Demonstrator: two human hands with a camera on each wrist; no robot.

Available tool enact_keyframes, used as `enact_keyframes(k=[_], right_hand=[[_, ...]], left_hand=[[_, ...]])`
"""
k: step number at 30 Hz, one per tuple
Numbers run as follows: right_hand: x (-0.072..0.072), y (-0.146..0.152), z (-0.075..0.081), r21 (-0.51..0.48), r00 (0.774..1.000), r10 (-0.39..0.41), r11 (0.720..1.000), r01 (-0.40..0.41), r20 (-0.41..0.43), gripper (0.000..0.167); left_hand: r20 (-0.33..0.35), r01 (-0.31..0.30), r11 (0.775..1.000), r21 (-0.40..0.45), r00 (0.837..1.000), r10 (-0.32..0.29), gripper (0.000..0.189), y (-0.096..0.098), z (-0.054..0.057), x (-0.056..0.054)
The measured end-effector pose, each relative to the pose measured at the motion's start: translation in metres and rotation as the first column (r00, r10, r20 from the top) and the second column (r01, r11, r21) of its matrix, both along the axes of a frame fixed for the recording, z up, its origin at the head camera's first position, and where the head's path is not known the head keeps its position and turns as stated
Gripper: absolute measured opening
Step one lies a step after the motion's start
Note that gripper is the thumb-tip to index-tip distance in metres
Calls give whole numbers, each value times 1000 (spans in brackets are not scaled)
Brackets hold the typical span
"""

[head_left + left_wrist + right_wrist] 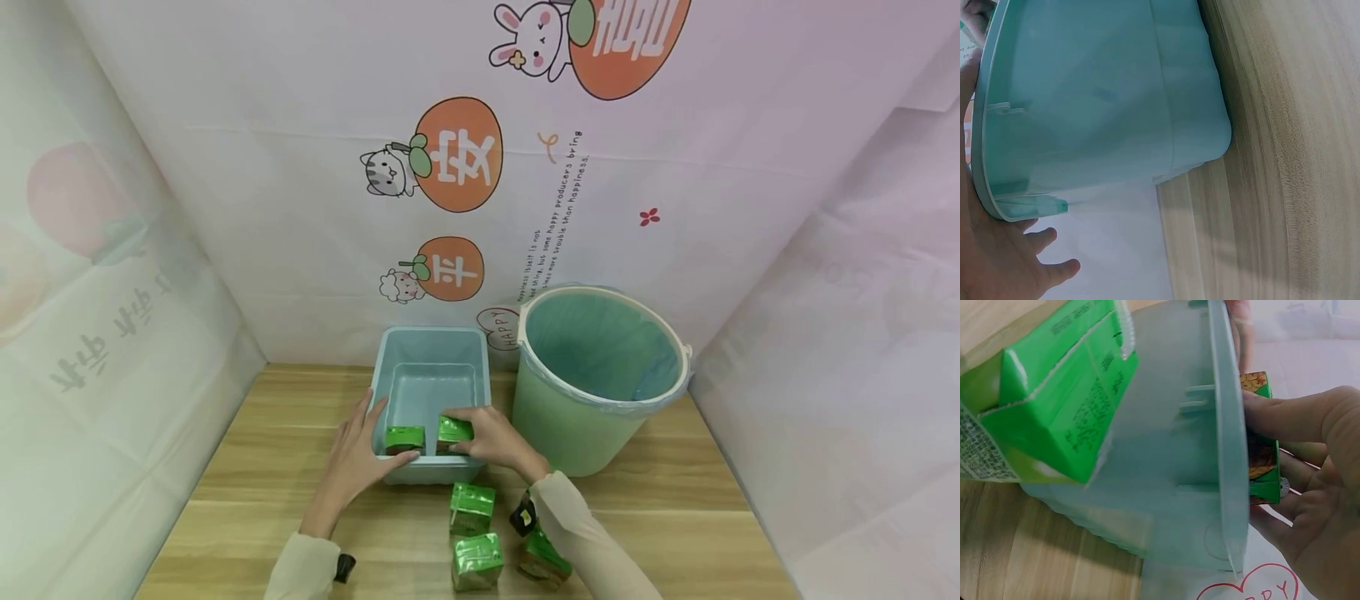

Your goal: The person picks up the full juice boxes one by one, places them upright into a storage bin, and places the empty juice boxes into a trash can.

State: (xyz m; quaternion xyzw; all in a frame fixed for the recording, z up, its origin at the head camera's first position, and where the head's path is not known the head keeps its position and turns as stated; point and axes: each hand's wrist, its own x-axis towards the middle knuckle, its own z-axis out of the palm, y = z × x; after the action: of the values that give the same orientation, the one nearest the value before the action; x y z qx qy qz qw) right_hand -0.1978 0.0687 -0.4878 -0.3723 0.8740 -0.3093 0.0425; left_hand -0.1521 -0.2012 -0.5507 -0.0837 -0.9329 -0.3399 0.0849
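Observation:
A blue plastic tub (432, 333) stands against the back wall. Over its left front corner lies my left hand (352, 454), fingers spread along the left rim and thumb by the front rim. In the left wrist view, the fingers (1054, 270) extend past the tub's corner. Inside the tub, at the front left, sits a green drink carton (405, 439). To the right of it, my right hand (493, 435) grips a second drink carton (452, 428) between thumb and fingers. The right wrist view shows this carton (1264, 456) just above the rim, partly hidden by the hand.
Two green cartons (472, 504) (477, 560) stand on the wooden table (405, 542) in front of the tub. Another carton (542, 558) is partly covered by my right sleeve (592, 542). A tall green bin (577, 433) with a liner stands close to the tub's right.

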Motion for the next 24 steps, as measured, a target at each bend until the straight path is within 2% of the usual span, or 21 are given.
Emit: enact_keyframes(k=[6,15,24], right_hand=[[-3,-3,-6,70,996,15,997,-9,-92,50],[-6,-7,-14,113,985,-15,993,35,-174,47],[-9,-10,-17,121,988,-20,992,39,-150,46]], left_hand=[[-24,2,1000,-3,1000,-2,112,1,0,-1],[-28,-5,1000,-5,1000,5,111,2,1,0],[-9,-4,1000,-7,1000,4,111,2,2,0]])
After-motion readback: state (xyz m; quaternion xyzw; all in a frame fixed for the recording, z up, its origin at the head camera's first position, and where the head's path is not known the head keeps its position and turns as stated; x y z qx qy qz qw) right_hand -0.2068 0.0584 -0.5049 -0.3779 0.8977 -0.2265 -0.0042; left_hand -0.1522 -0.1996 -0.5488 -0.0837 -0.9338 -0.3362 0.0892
